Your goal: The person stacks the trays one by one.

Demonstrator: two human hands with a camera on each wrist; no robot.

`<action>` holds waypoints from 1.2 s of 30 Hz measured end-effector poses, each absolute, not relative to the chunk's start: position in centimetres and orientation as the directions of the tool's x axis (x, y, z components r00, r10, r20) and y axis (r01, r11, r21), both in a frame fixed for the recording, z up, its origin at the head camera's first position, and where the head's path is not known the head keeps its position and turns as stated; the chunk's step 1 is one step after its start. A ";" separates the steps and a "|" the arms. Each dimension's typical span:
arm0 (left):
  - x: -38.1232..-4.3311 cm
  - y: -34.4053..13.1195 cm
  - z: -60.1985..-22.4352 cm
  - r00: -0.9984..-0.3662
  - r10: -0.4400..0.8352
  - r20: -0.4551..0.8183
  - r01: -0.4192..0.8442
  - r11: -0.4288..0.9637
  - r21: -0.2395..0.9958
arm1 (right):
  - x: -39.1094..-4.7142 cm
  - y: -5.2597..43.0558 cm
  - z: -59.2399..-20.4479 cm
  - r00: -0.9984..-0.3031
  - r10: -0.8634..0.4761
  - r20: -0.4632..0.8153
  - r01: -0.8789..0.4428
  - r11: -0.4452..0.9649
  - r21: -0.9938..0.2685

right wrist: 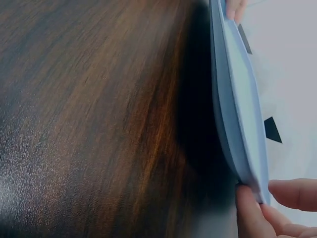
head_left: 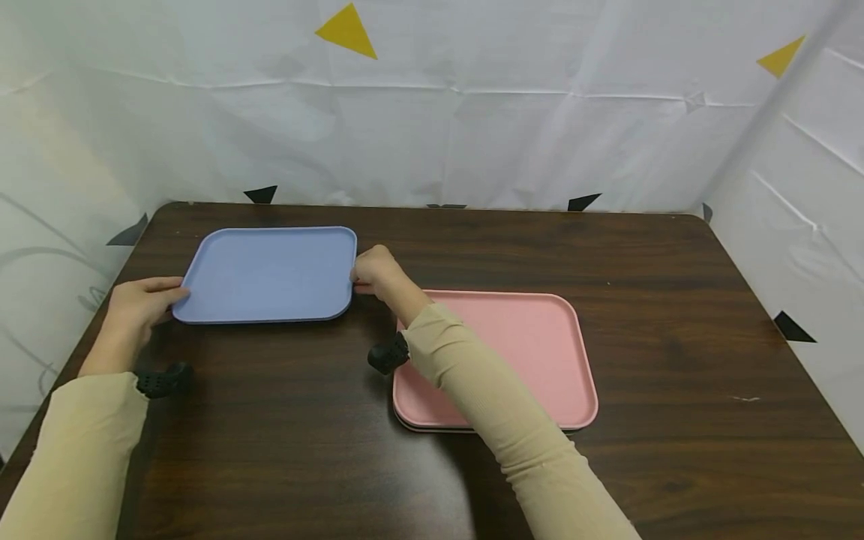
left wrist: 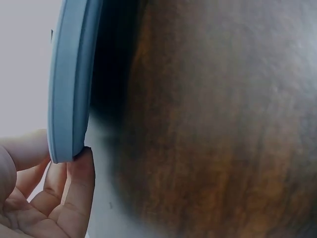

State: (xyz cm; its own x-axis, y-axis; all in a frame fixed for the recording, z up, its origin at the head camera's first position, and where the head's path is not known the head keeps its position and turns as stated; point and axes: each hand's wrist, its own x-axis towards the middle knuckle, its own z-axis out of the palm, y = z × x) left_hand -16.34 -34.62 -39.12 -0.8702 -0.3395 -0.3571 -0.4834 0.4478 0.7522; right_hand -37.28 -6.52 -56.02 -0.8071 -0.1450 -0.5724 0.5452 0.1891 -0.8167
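Both hands hold a blue rectangular tray point(head_left: 270, 274) at its two short ends, over the far left part of the table. My left hand point(head_left: 138, 306) pinches the left end, thumb above and fingers below the rim. In the left wrist view, the tray's edge point(left wrist: 69, 89) shows a line running along it. At the right end, my right hand point(head_left: 383, 276) grips the rim between thumb and fingers. Under the tray point(right wrist: 242, 94) a dark shadow lies on the wood in the right wrist view. A pink tray point(head_left: 526, 352) sits right of centre, partly hidden by my right forearm.
Below the pink tray's front rim, further rim edges point(head_left: 432, 430) show, like a stack. The dark wooden table point(head_left: 283, 450) meets white sheeting point(head_left: 432, 142) at the back and sides. Black wrist mounts point(head_left: 389, 354) hang from both wrists.
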 end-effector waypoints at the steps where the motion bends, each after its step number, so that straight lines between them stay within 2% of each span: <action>1: -16.4 -34.6 -39.0 -0.873 -0.336 -0.353 -0.478 0.448 0.755 | -38.2 -6.6 -57.4 -0.816 -0.152 -0.558 0.534 0.171 -0.828; 3: -16.4 -34.6 -38.8 -0.880 -0.330 -0.342 -0.467 0.463 0.753 | -38.4 -6.4 -57.5 -0.827 -0.161 -0.538 0.517 0.157 -0.842; 5: -16.4 -34.5 -38.4 -0.880 -0.326 -0.346 -0.468 0.465 0.752 | -36.2 -5.8 -54.2 -0.838 -0.154 -0.524 0.504 0.148 -0.851; 10: -16.2 -34.5 -37.4 -0.875 -0.307 -0.374 -0.478 0.430 0.766 | -26.2 -3.6 -39.4 -0.851 -0.133 -0.508 0.494 0.127 -0.860; 12: -16.2 -34.5 -37.0 -0.876 -0.298 -0.380 -0.477 0.409 0.778 | -23.5 -3.0 -35.2 -0.852 -0.131 -0.507 0.493 0.124 -0.861; 14: -16.1 -34.5 -36.6 -0.877 -0.286 -0.386 -0.474 0.383 0.793 | -22.1 -2.6 -33.1 -0.854 -0.137 -0.502 0.487 0.132 -0.864; 22: -16.5 -34.0 -35.4 -0.915 -0.204 -0.349 -0.402 0.366 0.840 | -22.7 -1.3 -32.1 -0.861 -0.178 -0.476 0.453 0.155 -0.878; 24: -16.6 -33.8 -35.1 -0.921 -0.174 -0.349 -0.388 0.320 0.864 | -22.9 -1.0 -32.0 -0.865 -0.172 -0.471 0.448 0.160 -0.880; 29: -16.6 -32.9 -34.5 -0.936 -0.129 -0.328 -0.353 0.356 0.865 | -23.2 0.0 -31.6 -0.870 -0.159 -0.467 0.440 0.177 -0.880; 31: -16.6 -32.3 -34.2 -0.940 -0.127 -0.318 -0.341 0.407 0.847 | -23.3 0.6 -31.4 -0.876 -0.153 -0.458 0.431 0.183 -0.884; 36: -16.5 -30.9 -33.4 -0.950 -0.127 -0.285 -0.311 0.427 0.849 | -23.1 2.1 -30.7 -0.895 -0.144 -0.423 0.393 0.196 -0.898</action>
